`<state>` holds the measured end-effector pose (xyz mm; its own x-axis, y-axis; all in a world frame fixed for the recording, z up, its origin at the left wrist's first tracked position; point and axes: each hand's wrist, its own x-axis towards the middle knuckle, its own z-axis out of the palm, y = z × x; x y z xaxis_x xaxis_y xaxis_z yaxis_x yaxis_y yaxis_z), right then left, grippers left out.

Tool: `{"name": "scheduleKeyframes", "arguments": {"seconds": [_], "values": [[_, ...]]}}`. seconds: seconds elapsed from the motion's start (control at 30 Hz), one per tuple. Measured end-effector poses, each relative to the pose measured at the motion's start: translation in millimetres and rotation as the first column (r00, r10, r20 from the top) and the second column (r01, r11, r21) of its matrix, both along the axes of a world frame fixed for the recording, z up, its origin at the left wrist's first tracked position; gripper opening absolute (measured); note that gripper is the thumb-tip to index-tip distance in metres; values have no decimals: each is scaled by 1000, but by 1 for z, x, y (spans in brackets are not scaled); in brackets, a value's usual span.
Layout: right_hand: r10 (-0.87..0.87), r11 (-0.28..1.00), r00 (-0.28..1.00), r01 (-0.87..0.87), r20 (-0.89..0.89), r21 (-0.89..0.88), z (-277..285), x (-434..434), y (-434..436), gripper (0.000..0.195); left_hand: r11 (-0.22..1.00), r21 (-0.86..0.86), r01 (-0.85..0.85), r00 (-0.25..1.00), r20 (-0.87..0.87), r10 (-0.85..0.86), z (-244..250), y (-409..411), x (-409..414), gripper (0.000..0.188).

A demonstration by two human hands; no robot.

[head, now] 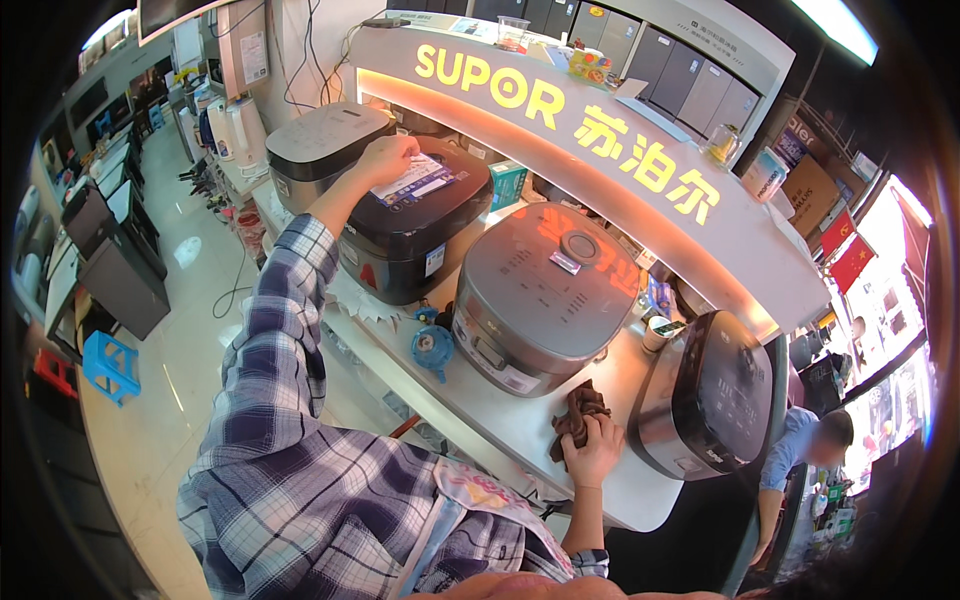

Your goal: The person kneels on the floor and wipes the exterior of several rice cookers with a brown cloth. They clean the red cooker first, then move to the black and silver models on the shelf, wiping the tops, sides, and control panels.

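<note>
My right hand [595, 448] is closed around a crumpled dark brown cloth [576, 420] on the white counter [645, 499]. It is between a grey Supor rice cooker [525, 300] and a dark one [705, 397] at the right. My left arm reaches to the back left, where my left hand [388, 159] is bent over a printed card [416, 182] on the lid of a dark rice cooker [442, 217]. Whether its fingers grip the card or only touch it is unclear. Another rice cooker [330, 142] with a grey lid stands beyond that hand.
A blue gas regulator-like fitting [432, 346] lies left of the grey cooker. A paper cup [660, 334] and a teal box [508, 186] stand behind the cookers, below a lit sign panel [585, 150]. A person in a blue shirt [787, 450] is at the far right.
</note>
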<state>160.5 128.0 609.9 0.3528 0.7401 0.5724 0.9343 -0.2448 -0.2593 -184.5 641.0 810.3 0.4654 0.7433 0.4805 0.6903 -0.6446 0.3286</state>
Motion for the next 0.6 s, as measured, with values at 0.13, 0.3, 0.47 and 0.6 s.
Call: {"name": "scheduleKeyframes", "arguments": {"seconds": [0.13, 0.3, 0.47, 0.6], "values": [[-5, 1000, 1000, 6, 17, -9, 1, 0, 1, 40, 987, 158, 37, 999, -46, -30, -1, 13, 15, 11], [-17, 1000, 1000, 17, 12, -6, 4, -3, -1, 39, 986, 164, 15, 993, -117, 4, -2, 19, 35, 10], [-22, 1000, 1000, 22, -1, 14, 4, -6, 1, 37, 978, 208, 14, 997, -77, 2, -10, 23, 31, 9], [-26, 1000, 1000, 26, -10, -1, 9, -7, 1, 36, 973, 226, 51, 996, -77, -35, -8, 26, 33, 7]]}}
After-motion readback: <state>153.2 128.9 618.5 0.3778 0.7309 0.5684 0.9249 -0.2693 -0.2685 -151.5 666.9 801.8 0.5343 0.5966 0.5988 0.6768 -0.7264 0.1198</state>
